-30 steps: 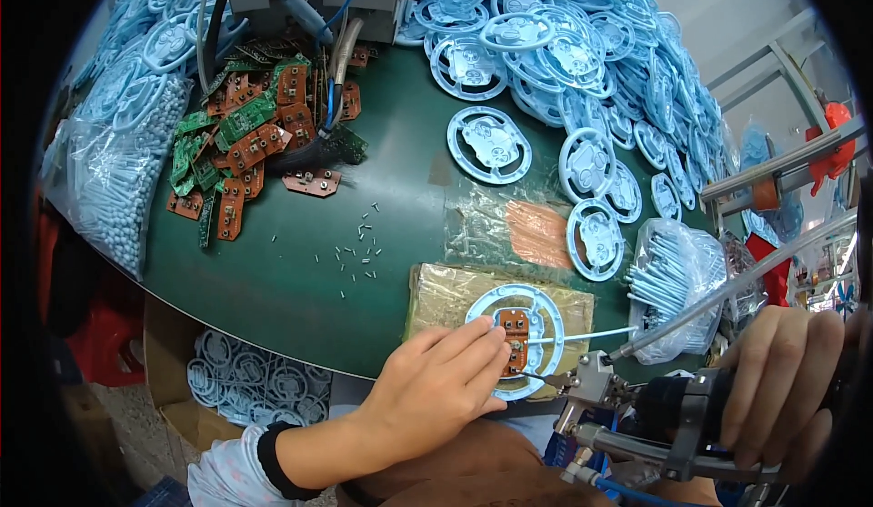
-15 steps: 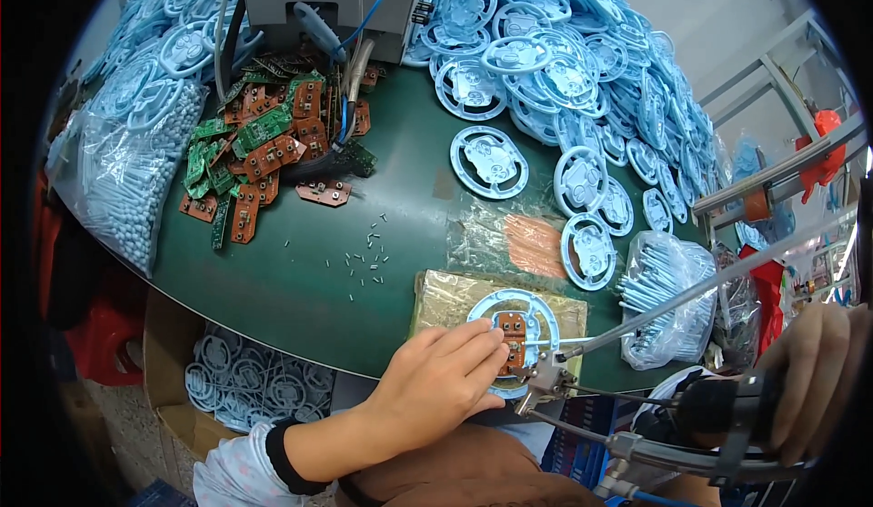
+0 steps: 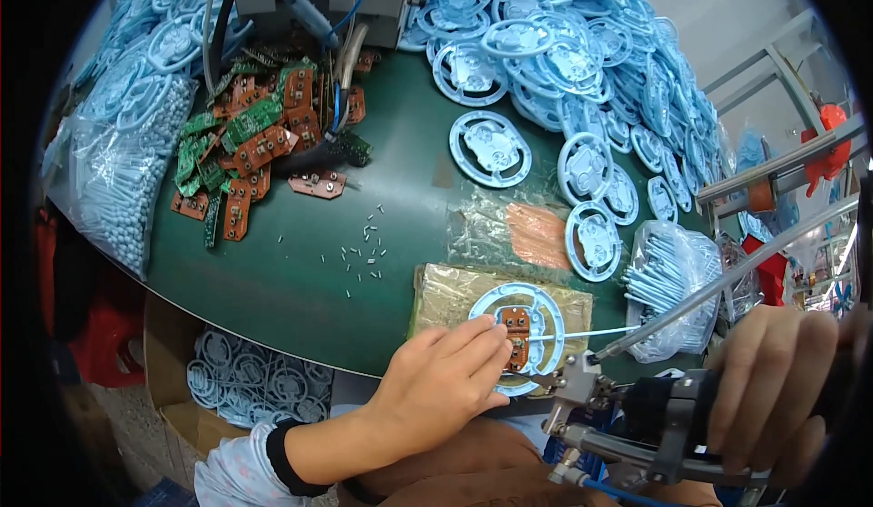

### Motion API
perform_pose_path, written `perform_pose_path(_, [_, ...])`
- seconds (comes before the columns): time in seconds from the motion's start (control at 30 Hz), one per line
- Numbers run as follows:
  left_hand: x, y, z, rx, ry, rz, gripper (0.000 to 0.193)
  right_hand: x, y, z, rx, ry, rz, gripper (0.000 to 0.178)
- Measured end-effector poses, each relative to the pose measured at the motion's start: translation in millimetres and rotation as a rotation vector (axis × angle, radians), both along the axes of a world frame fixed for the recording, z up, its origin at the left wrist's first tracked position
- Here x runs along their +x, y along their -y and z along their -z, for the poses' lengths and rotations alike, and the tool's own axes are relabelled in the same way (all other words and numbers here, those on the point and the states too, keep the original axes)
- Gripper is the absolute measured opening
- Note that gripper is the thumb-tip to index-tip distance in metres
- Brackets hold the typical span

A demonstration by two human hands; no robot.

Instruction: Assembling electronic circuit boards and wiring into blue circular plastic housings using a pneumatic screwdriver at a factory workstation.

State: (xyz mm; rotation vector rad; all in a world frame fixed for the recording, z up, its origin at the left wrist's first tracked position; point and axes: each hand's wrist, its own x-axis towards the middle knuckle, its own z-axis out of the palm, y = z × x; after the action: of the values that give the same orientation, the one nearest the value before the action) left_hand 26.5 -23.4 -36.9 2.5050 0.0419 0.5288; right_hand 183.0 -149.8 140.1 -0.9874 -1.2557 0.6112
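The blue plastic ring [image 3: 516, 336] with a brown circuit board [image 3: 516, 335] lies at the near edge of the worktop [image 3: 300, 280]. The left hand [image 3: 446, 381] presses it with closed fingers; the right hand [image 3: 773, 384] grips a screwdriver tool [image 3: 637, 411]. The fastening step seems in hand; next, the tip must meet a screw hole exactly.

Dark green desk [image 3: 300, 280]; pale blue plastic rings [image 3: 582, 61] heaped upper right; brown and green circuit boards [image 3: 245, 148] upper left; one pale blue ring [image 3: 516, 334] with a brown board [image 3: 516, 330] on a yellowish pad [image 3: 446, 293], lower centre.
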Motion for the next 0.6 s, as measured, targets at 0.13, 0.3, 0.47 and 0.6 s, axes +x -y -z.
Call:
perform_pose_path(0.13, [0,2,3,-0.030,-0.005,0.011,0.052,-29,-6,-18,-0.166,-0.158,0.106,0.061])
perform_pose_path(0.3, [1,-2,1,-0.092,0.039,0.033,0.052,5,0,-37,-0.003,0.141,-0.140,0.061])
perform_pose_path(0.47, [-4,-2,-1,-0.222,0.177,-0.043,0.051,6,-4,-46,-0.009,0.176,-0.142,0.059])
perform_pose_path(0.6, [0,5,-6,-0.247,0.183,-0.075,0.048,5,-9,-47,-0.012,0.183,-0.146,0.057])
